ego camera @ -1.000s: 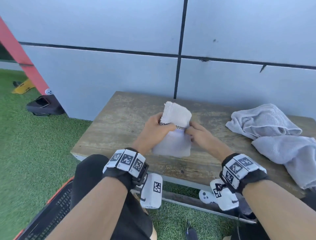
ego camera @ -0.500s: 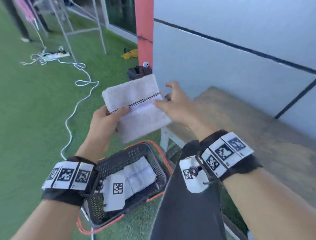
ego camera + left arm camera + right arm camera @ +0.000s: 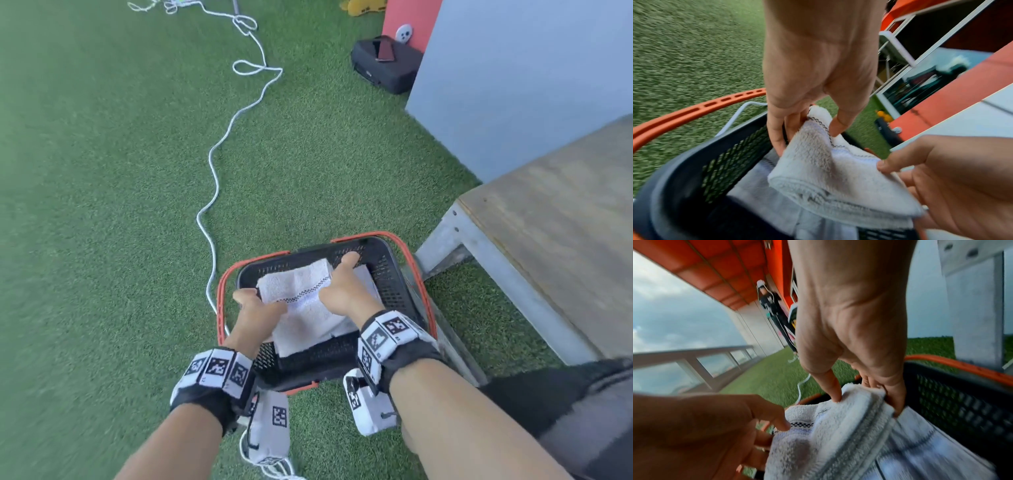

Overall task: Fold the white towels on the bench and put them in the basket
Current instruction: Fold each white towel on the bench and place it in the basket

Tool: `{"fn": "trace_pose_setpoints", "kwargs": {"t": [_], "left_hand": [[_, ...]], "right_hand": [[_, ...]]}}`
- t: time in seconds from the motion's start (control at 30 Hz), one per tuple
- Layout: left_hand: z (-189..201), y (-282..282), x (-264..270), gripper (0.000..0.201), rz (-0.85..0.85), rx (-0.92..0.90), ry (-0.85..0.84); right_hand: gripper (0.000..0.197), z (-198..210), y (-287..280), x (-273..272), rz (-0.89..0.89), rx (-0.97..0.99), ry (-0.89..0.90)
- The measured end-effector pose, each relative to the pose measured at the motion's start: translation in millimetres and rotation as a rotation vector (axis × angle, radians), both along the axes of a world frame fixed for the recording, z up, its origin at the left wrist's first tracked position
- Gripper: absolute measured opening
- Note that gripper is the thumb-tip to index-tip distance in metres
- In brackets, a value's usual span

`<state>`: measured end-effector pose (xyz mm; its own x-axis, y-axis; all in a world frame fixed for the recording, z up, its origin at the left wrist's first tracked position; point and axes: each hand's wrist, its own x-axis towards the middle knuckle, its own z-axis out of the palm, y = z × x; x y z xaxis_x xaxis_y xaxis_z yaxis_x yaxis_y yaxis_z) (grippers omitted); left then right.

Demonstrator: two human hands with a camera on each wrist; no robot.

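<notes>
A folded white towel (image 3: 301, 301) with a black checked stripe hangs just inside the black basket (image 3: 394, 270), which has orange handles and stands on the grass. My left hand (image 3: 255, 308) pinches its left edge, thumb on top and fingers beneath. My right hand (image 3: 342, 291) pinches the right edge the same way. In the left wrist view the towel (image 3: 828, 175) sits above another folded towel (image 3: 764, 199) lying in the basket. In the right wrist view the right hand's fingers (image 3: 894, 399) curl under the towel (image 3: 838, 426) next to the basket wall (image 3: 962, 402).
The wooden bench (image 3: 555, 219) stands at the right, its metal leg right beside the basket. A white cable (image 3: 219, 147) snakes across the green turf to the basket's left. A black case (image 3: 387, 65) with a phone on it lies by the grey wall. A person (image 3: 772, 308) stands far off.
Both hands lifted the folded towel off the bench, carried it left and lowered it into the basket. My view swung from the bench down to the basket.
</notes>
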<state>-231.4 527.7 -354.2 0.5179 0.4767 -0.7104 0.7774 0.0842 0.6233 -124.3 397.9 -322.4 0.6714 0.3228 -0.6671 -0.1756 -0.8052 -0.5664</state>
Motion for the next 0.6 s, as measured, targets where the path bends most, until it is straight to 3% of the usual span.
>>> {"fn": "trace_pose_setpoints", "kwargs": {"t": [0.03,0.17,0.23,0.33,0.6], "left_hand": [[-9,0,-1,0.064,0.004,-0.008,0.014],[-36,2,-1,0.017,-0.076,0.070,0.049],[-50,2,-3,0.009,-0.066,0.073,0.051],[-66,4,-5,0.013,-0.055,0.089,0.054],[-87,9,13,0.044,-0.101,0.121,0.125]], "right_hand": [[0.088,-11,1,-2,-0.003,-0.010,0.029],[0.082,-47,8,-5,0.039,-0.034,0.126],[0.076,-59,11,-4,0.064,-0.026,0.161],[0.061,-73,12,-3,0.082,-0.004,0.194],[0.054,-95,6,-2,0.096,0.004,0.272]]}}
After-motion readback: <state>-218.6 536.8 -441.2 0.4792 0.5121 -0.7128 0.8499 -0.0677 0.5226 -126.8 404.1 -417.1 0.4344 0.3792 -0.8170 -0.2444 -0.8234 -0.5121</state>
